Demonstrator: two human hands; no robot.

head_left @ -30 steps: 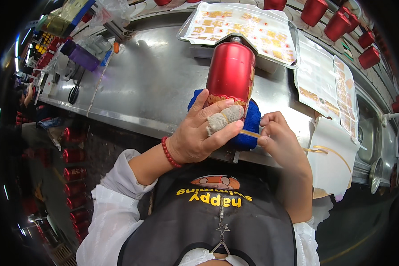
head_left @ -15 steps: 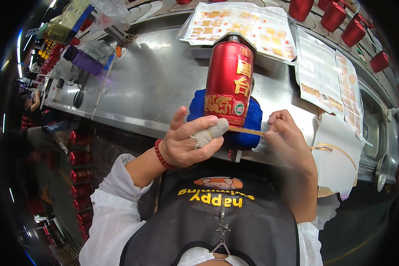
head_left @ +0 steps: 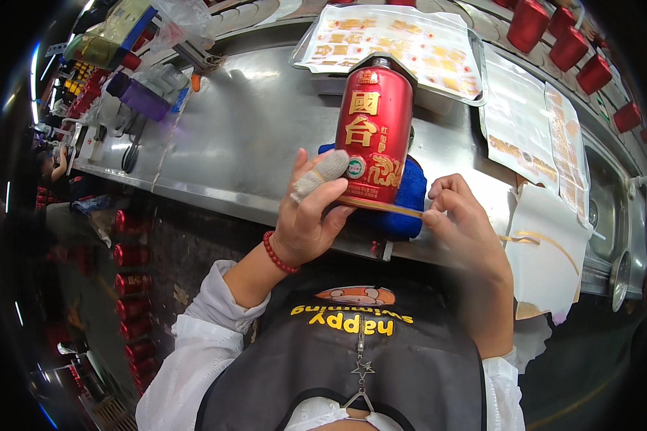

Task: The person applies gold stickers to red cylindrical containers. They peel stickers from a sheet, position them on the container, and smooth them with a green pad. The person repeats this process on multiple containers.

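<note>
A red bottle (head_left: 375, 133) with gold characters and a gold dragon design lies tilted over a blue towel (head_left: 412, 194), its base toward me and its neck against a dark angular support (head_left: 399, 63). My left hand (head_left: 310, 208) grips the bottle's lower left edge with bent fingers. A grey-white cloth cover (head_left: 322, 176) wraps one of those fingers. Along the bottle's base runs a thin gold strip (head_left: 388, 207), one end by my left thumb. The strip's other end is pinched in my right hand (head_left: 461, 219), which stays off the bottle.
Beyond the bottle, a metal tray (head_left: 479, 65) carries a sheet of gold stickers (head_left: 388, 43). More sticker sheets (head_left: 514, 115) and white paper (head_left: 546, 251) with loose gold strips lie right, beside a sink (head_left: 611, 194). Red bottles (head_left: 528, 25) line the far right; a purple bottle (head_left: 138, 98) stands left.
The red bottle has turned about its long axis, its gold characters shifting left. My left hand has moved up its left side. My right hand still pinches the strip, almost in place.
</note>
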